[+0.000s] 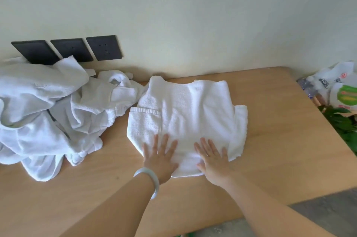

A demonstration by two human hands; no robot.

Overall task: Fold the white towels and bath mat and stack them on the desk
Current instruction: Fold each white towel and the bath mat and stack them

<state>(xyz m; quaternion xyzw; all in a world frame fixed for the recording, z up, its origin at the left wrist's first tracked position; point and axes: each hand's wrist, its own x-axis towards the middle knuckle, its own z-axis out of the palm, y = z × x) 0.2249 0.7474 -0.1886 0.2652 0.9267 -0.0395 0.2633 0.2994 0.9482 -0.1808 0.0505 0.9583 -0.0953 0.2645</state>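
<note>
Head view, angled down onto a light wood table (270, 120) with a rounded far right corner, set against a pale cream wall (193, 14).

Wall, low at left: three dark square socket plates (69, 49) in a row, lower edge of the leftmost ones hidden behind cloth.

Table, centre: folded white towel (185, 113), lying flat in layers, hemmed edge showing at its left, a lower layer sticking out along its right side.

Table, left: heap of unfolded white towels (48, 111), crumpled, reaching back to the wall and hanging toward the near side, just beside the folded towel; touching it at the far end or not, cannot tell.

Left hand (160, 157): flat, fingers straight and spread apart, pressing on the near left part of the folded towel; pale bracelet (150, 180) round the wrist.

Right hand (212, 159): flat likewise, fingers spread, pressing on the near right part, close beside the left hand, gripping nothing.

Beyond the table's right edge: white plastic bags (340, 86) with green and red print, green leaves of a plant (343, 120) below them.

Bottom right: grey floor (328, 207).
</note>
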